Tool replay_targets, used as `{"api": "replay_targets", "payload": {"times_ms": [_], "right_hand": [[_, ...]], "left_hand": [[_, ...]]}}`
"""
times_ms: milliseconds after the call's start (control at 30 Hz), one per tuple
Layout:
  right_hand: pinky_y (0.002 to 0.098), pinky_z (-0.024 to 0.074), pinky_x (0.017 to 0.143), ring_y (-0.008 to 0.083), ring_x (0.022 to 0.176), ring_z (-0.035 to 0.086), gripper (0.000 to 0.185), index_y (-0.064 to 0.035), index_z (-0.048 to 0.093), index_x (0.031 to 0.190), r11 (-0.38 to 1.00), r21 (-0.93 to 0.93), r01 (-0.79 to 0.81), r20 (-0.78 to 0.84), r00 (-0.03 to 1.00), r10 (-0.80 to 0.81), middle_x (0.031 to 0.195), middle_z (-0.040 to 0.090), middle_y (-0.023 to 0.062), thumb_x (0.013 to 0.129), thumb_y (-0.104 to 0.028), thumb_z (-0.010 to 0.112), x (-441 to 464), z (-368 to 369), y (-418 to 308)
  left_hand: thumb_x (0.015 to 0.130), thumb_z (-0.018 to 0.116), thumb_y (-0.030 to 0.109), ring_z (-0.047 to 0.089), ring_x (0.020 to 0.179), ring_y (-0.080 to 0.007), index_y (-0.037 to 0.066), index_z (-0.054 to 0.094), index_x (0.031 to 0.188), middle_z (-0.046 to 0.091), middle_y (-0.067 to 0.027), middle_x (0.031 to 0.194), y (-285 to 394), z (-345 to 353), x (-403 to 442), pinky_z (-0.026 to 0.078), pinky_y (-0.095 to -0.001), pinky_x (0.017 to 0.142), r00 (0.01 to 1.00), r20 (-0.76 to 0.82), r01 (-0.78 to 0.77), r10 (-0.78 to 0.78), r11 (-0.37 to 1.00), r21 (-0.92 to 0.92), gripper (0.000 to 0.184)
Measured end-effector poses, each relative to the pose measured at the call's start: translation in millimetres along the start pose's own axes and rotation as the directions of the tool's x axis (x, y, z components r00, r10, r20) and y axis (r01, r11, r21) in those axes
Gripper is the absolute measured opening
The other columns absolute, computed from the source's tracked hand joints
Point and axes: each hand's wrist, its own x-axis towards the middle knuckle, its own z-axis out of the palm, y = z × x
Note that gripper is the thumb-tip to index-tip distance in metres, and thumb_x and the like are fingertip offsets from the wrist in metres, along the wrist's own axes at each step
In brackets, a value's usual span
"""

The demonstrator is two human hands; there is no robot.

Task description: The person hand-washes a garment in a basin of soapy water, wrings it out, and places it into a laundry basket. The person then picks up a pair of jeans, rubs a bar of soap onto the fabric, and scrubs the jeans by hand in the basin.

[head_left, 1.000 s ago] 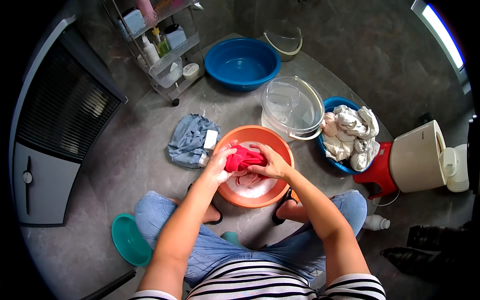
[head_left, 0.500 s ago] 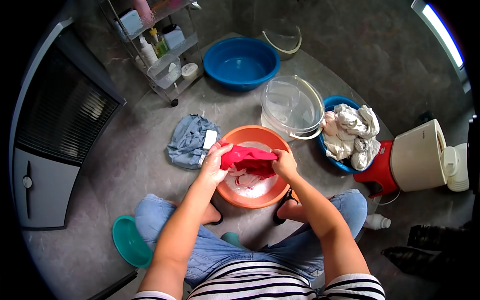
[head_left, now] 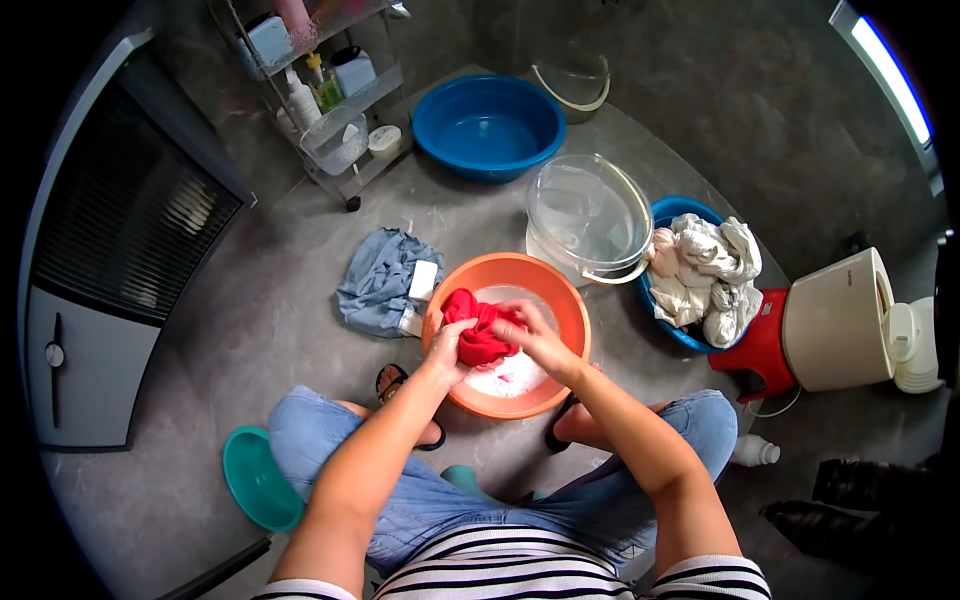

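Note:
An orange basin [head_left: 575, 318] with foamy water stands on the floor between my feet. Over it, a bunched red cloth [head_left: 482, 325] hangs in my left hand [head_left: 450, 348], whose fingers and thumb close on its left side. My right hand [head_left: 535, 338] is at the cloth's right edge, slightly blurred, its fingers stretched out and apart. Whether its fingertips touch the fabric is hard to tell. Suds and a bit of pale reddish fabric show below the cloth. Left of the basin lies a crumpled blue-grey garment [head_left: 378, 285] with a white block [head_left: 423, 280] on it.
A clear bucket [head_left: 570, 245] stands right behind the basin. Farther back is a blue basin [head_left: 490, 130], near a wheeled shelf rack [head_left: 350, 190] with bottles. White laundry [head_left: 715, 260] fills another blue basin at right, beside a red and beige stool-like object [head_left: 835, 320]. A green basin [head_left: 262, 480] sits lower left.
The red cloth went from stretched between both hands to bunched at the left. My right hand let go of its end and moved left with fingers spread.

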Motion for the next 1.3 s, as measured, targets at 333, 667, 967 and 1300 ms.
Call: {"api": "replay_targets", "payload": {"times_ms": [333, 667, 967, 1300], "right_hand": [[0.041, 0.0498, 0.087, 0.0356, 0.094, 0.061, 0.032, -0.007, 0.061, 0.103, 0.687, -0.645, 0.333, -0.097, 0.857, -0.507, 0.103, 0.061, 0.0175, 0.071, -0.004, 0.064, 4, 16, 17], [0.0429, 0.0519, 0.059, 0.0347, 0.071, 0.064, 0.013, -0.0107, 0.061, 0.085, 0.287, -0.858, 0.426, 0.164, 0.756, -0.633, 0.087, 0.064, 0.014, 0.084, -0.024, 0.063, 2, 27, 23], [0.0386, 0.0505, 0.087, 0.0251, 0.111, 0.058, 0.048, -0.0071, 0.055, 0.125, 0.967, -0.211, 0.145, -0.139, 0.975, -0.176, 0.122, 0.056, 0.0194, 0.089, -0.037, 0.067, 17, -12, 34], [0.0449, 0.0519, 0.067, 0.034, 0.081, 0.062, 0.011, -0.0125, 0.063, 0.079, 0.354, -0.88, 0.315, 0.157, 0.899, -0.408, 0.087, 0.061, 0.0083, 0.069, -0.011, 0.062, -19, 24, 24]], "left_hand": [[0.093, 0.041, 0.067, 0.054, 0.12, -0.0252, 0.013, 0.052, 0.131, 0.057, -0.0085, 0.128, -12, 31, -3, 0.042, -0.0439, 0.103, 0.988, 0.156, 0.032, -0.007, 0.987, -0.157, 0.067], [0.095, 0.054, 0.03, 0.064, 0.074, -0.0124, 0.01, 0.062, 0.092, 0.064, 0.0005, 0.082, -32, 14, 22, 0.056, -0.0297, 0.069, 0.998, -0.057, 0.0, -0.014, 0.973, -0.23, 0.021], [0.093, 0.051, 0.043, 0.053, 0.122, -0.0297, 0.009, 0.047, 0.131, 0.055, -0.0129, 0.13, -33, 11, 26, 0.036, -0.0485, 0.109, 0.99, -0.031, -0.142, 0.139, 0.979, -0.145, 0.051], [0.095, 0.043, 0.058, 0.059, 0.113, -0.0317, 0.008, 0.054, 0.126, 0.062, -0.0152, 0.121, -48, 7, -1, 0.043, -0.0484, 0.103, 0.975, -0.031, -0.211, 0.22, 0.868, -0.45, 0.059]]}}
